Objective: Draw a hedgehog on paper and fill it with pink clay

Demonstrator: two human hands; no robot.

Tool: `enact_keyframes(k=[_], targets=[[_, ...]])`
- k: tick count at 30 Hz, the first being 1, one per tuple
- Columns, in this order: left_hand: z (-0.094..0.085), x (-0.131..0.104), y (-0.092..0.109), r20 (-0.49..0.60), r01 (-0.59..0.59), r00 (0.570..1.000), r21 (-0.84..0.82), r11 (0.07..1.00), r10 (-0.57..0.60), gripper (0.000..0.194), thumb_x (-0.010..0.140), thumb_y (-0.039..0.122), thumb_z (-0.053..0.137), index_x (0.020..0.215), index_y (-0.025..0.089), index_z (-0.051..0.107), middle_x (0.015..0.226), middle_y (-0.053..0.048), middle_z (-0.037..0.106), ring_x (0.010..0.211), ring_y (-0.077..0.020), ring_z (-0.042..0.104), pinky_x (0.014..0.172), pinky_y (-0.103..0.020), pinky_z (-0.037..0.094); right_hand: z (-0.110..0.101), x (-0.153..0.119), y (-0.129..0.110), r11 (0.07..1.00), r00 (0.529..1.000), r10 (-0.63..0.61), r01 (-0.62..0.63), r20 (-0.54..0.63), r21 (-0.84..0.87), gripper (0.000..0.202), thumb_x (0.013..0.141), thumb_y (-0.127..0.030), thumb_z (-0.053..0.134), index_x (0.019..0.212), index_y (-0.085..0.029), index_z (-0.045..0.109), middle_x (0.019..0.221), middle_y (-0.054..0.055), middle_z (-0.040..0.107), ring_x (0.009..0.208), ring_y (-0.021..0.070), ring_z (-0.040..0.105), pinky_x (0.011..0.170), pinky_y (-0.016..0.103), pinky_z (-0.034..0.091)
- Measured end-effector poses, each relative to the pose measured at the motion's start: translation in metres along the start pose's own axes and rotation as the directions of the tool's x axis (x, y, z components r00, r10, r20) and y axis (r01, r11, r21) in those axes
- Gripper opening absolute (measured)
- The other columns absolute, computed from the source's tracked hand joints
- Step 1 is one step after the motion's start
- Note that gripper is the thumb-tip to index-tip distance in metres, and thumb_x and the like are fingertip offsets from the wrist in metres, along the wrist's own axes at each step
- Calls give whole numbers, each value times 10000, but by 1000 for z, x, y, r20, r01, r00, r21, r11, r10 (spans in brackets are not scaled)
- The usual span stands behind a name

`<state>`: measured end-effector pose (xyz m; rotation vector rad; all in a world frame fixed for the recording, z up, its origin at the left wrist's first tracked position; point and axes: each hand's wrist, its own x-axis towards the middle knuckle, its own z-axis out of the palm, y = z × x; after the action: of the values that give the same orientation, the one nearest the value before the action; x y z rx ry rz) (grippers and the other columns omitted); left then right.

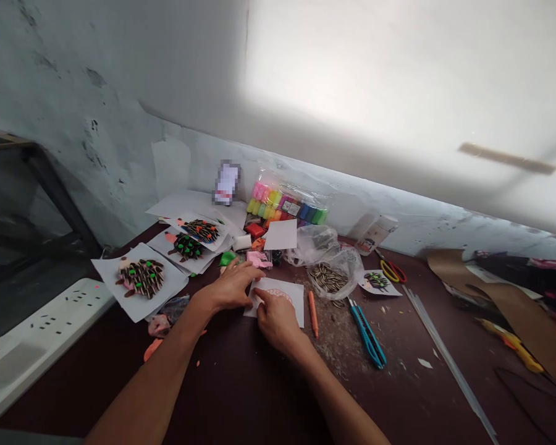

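A small white card (297, 303) with an orange line drawing lies before me, partly covered by my right hand. My right hand (278, 316) points its index finger onto the card's left part, the other fingers curled under; nothing shows in its grip. At the card's upper left edge is my left hand (231, 285), fingers spread apart and thumb near the paper. An orange marker (313, 314) rests just right of the card. Soft pink clay (258, 259) and green clay (227, 258) sit beyond my left hand. Whatever is under the right fingertip is hidden.
Hedgehog pictures (141, 278) lie left. A plastic bag (352, 269) of brown seed-like pieces (328, 279) stands right, near a teal-handled tool (368, 334), scissors (391, 270), clear sticks (449, 361) and a yellow glue gun (514, 346). A power strip (50, 334) borders the left.
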<state>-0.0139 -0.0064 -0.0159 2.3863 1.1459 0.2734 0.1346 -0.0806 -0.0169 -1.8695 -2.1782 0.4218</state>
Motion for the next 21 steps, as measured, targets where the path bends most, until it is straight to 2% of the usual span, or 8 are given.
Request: enact_keyframes(k=[5, 14, 18, 21], targets=[[-2, -1, 3, 13, 14, 1000, 1, 1000, -14, 576, 634, 135, 700, 1193, 239, 608, 1295, -63, 603, 1319, -290, 457, 1202, -532, 171, -1, 1, 0, 1000, 1000, 15, -15, 22, 11, 416, 818, -100, 492, 1146, -227, 712, 992, 101, 758, 918, 264, 686, 748, 311, 432], [-3, 0, 1, 71, -10, 997, 73, 997, 5, 554, 680, 181, 687, 1212, 263, 554, 1313, -44, 597, 1325, -267, 446, 1216, -530, 140, -2, -2, 1, 999, 998, 25, -26, 57, 34, 436, 854, -133, 473, 1224, -225, 686, 1102, 102, 740, 1022, 251, 669, 848, 319, 448], [-2, -1, 0, 53, 0, 999, 48, 999, -3, 559, 663, 189, 694, 1200, 263, 558, 1325, -41, 594, 1345, -271, 429, 1217, -525, 146, -2, -2, 3, 997, 999, 31, -33, 25, 76, 479, 864, -119, 459, 1296, -218, 643, 1156, 95, 724, 1064, 229, 653, 895, 300, 438], [-3, -1, 2, 49, 15, 999, 27, 1000, -17, 561, 652, 190, 700, 1192, 261, 567, 1315, -38, 599, 1341, -272, 434, 1221, -522, 146, -2, -2, 3, 998, 999, 31, -33, 33, 60, 467, 864, -118, 457, 1279, -205, 652, 1132, 100, 730, 1057, 233, 653, 883, 297, 436]])
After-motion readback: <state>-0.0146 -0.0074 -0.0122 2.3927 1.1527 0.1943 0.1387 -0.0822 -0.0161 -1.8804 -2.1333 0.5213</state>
